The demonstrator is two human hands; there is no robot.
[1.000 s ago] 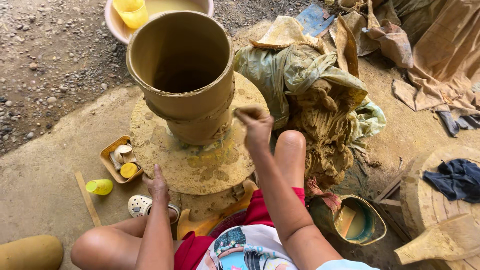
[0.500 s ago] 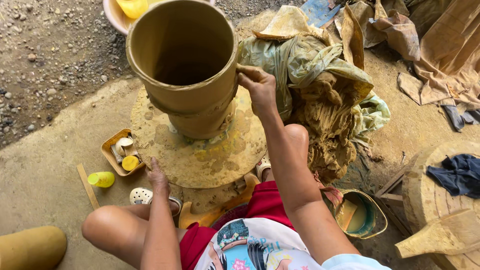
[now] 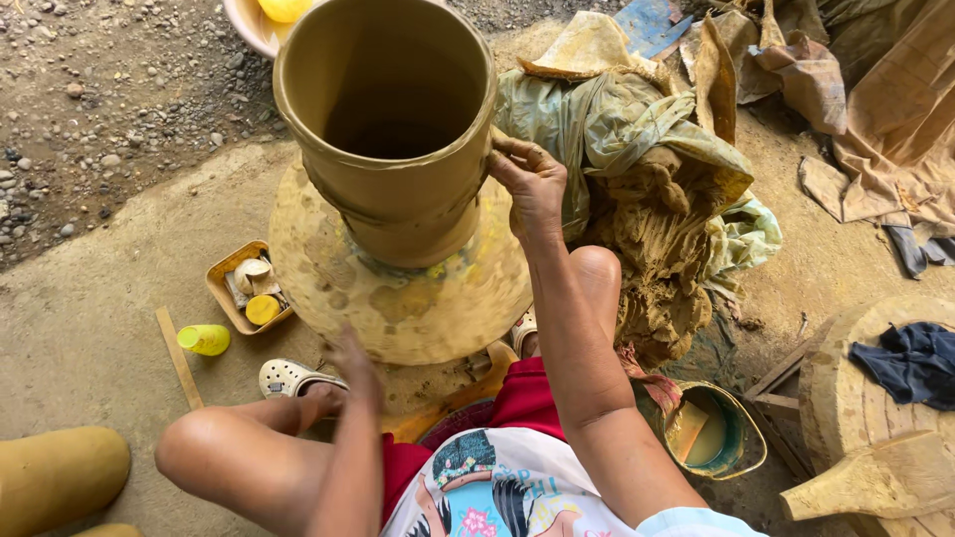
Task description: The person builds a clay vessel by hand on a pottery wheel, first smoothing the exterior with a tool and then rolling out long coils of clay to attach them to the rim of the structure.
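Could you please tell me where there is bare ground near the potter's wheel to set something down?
Bare ground lies left of the wheel, beyond the small tray and yellow cup. The right is crowded with clay-stained cloths and a bucket.

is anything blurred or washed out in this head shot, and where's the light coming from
Head view: the left hand at the edge of the round clay-smeared wheel is motion-blurred, as is the wheel's surface; the right hand on the tall tan clay pot is sharp. Light is soft and even, brighter on the gravel at upper left; the pot's inside is in shadow. No glare.
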